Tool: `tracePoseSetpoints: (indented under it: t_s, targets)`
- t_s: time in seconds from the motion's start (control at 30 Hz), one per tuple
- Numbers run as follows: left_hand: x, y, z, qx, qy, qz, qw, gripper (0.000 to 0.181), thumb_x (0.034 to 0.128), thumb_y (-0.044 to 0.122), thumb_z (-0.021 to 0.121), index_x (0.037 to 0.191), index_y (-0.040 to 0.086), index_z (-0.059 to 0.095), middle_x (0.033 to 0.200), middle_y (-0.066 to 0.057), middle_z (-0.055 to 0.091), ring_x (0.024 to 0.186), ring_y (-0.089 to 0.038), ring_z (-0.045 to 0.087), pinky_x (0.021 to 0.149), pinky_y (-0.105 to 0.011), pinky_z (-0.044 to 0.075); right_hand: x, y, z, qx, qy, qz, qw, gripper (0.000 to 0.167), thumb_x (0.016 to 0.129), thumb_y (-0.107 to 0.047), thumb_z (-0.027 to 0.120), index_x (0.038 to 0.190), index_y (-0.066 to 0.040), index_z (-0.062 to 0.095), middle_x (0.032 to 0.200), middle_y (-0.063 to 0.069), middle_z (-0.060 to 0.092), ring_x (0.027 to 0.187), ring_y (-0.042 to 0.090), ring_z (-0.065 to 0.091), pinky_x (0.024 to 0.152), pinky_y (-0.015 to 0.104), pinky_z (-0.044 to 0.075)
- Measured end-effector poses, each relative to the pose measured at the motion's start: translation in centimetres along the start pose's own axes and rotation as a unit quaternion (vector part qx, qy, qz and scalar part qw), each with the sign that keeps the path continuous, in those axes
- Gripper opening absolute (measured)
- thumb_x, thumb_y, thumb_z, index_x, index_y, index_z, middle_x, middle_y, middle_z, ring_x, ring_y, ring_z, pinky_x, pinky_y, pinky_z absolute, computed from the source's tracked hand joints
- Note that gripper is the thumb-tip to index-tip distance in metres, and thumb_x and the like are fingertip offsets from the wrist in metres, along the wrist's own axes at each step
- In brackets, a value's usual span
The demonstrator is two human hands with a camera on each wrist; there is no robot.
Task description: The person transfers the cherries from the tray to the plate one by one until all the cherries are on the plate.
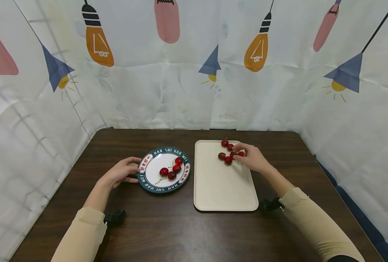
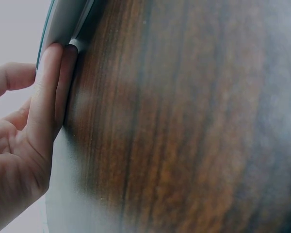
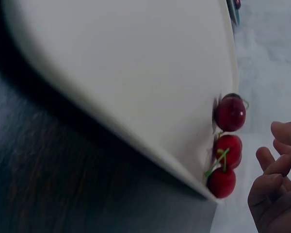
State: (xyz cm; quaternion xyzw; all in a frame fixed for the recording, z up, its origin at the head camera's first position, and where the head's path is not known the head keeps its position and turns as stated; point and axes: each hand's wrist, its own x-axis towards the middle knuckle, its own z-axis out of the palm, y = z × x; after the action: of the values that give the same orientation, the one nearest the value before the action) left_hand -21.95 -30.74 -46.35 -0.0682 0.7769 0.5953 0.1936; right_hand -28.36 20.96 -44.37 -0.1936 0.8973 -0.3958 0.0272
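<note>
The left hand (image 1: 125, 172) touches the left rim of a white plate (image 1: 158, 160) with a dark teal border; its fingers (image 2: 44, 92) lie fairly straight against the rim in the left wrist view. Several dark red cherries (image 1: 172, 175) with green stems lie on the plate. Over the upper right of a cream tray (image 1: 224, 189) is the right hand (image 1: 251, 157), thumb and fingers apart around a group of cherries (image 1: 228, 160). In the right wrist view, cherries (image 3: 230, 114) sit beside the right hand (image 3: 279, 189), with nothing visible between its loosely bent fingers.
Plate and tray stand side by side on a dark brown wooden table (image 1: 167, 233), a narrow gap between them. A white curtain (image 1: 187, 98) printed with lamps and bulbs hangs behind and at the sides. Each wrist has a black strap.
</note>
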Motion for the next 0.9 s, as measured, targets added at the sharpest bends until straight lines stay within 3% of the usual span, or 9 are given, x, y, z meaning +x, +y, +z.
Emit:
tracePoseSetpoints:
  t_s: [0.07,0.23,0.37,0.47,0.57,0.7,0.83,0.9]
  targets:
    - [0.0,0.0,0.0,0.000,0.000,-0.001,1.0000,0.057,0.1046,0.010,0.056,0.155,0.000,0.030,0.132,-0.025,0.050,0.102,-0.027,0.062,0.085,-0.042,0.061,-0.2,0.4,-0.3,-0.003,0.003,0.009,1.0000,0.033,0.096,-0.016,0.071,0.127,-0.005,0.067,0.116,0.012,0.068,0.075,0.028,0.053,0.063,0.037,0.048]
    - [0.0,-0.1,0.0,-0.001,-0.001,0.000,1.0000,0.057,0.1048,0.010,0.055,0.155,-0.001,0.030,0.132,-0.025,0.049,0.101,-0.026,0.063,0.084,-0.042,0.061,-0.6,1.3,-0.7,-0.014,0.009,0.024,0.9996,0.036,0.096,-0.015,0.072,0.130,-0.004,0.066,0.124,0.016,0.066,0.098,0.031,0.060,0.078,0.040,0.054]
    - [0.0,-0.1,-0.1,0.000,-0.003,0.005,1.0000,0.055,0.1051,0.010,0.053,0.154,-0.001,0.031,0.131,-0.025,0.049,0.100,-0.024,0.064,0.083,-0.041,0.062,-0.7,2.0,-0.8,-0.014,0.009,0.032,0.9993,0.038,0.097,-0.014,0.071,0.132,-0.002,0.064,0.130,0.019,0.063,0.099,0.033,0.061,0.077,0.043,0.056]
    - [0.0,-0.2,-0.1,-0.001,-0.002,0.007,1.0000,0.055,0.1052,0.009,0.053,0.154,-0.002,0.031,0.130,-0.025,0.049,0.099,-0.023,0.064,0.082,-0.042,0.062,-0.8,2.4,-0.9,-0.015,0.009,0.038,0.9991,0.038,0.097,-0.013,0.071,0.133,-0.002,0.064,0.132,0.019,0.062,0.108,0.035,0.060,0.083,0.047,0.056]
    - [0.0,-0.2,-0.1,-0.002,-0.002,0.006,1.0000,0.055,0.1051,0.009,0.053,0.154,-0.002,0.031,0.130,-0.025,0.050,0.099,-0.023,0.065,0.083,-0.042,0.062,-0.7,2.8,-0.9,-0.018,0.009,0.043,0.9989,0.038,0.097,-0.012,0.071,0.133,-0.002,0.063,0.132,0.020,0.062,0.106,0.035,0.059,0.082,0.047,0.054]
    - [0.0,-0.2,-0.1,-0.001,-0.001,0.006,1.0000,0.055,0.1051,0.009,0.053,0.154,-0.001,0.031,0.130,-0.025,0.050,0.099,-0.024,0.064,0.083,-0.042,0.062,-0.6,3.3,-0.8,-0.025,0.007,0.044,0.9987,0.038,0.097,-0.011,0.071,0.133,-0.002,0.063,0.131,0.021,0.062,0.096,0.031,0.058,0.073,0.039,0.053]
    - [0.0,0.0,0.0,0.000,-0.001,0.004,1.0000,0.055,0.1054,0.011,0.053,0.155,-0.001,0.031,0.133,-0.026,0.048,0.101,-0.025,0.063,0.083,-0.041,0.062,-0.4,3.5,-0.7,-0.029,0.007,0.041,0.9987,0.037,0.096,-0.010,0.071,0.132,-0.002,0.063,0.131,0.021,0.062,0.098,0.029,0.058,0.075,0.037,0.053]
    - [0.0,0.0,0.0,0.001,-0.002,0.004,1.0000,0.055,0.1057,0.011,0.053,0.155,-0.001,0.031,0.133,-0.026,0.047,0.101,-0.025,0.063,0.083,-0.041,0.062,-0.4,3.6,-0.6,-0.029,0.005,0.042,0.9987,0.037,0.096,-0.009,0.071,0.131,-0.002,0.063,0.131,0.021,0.062,0.092,0.029,0.057,0.073,0.038,0.052]
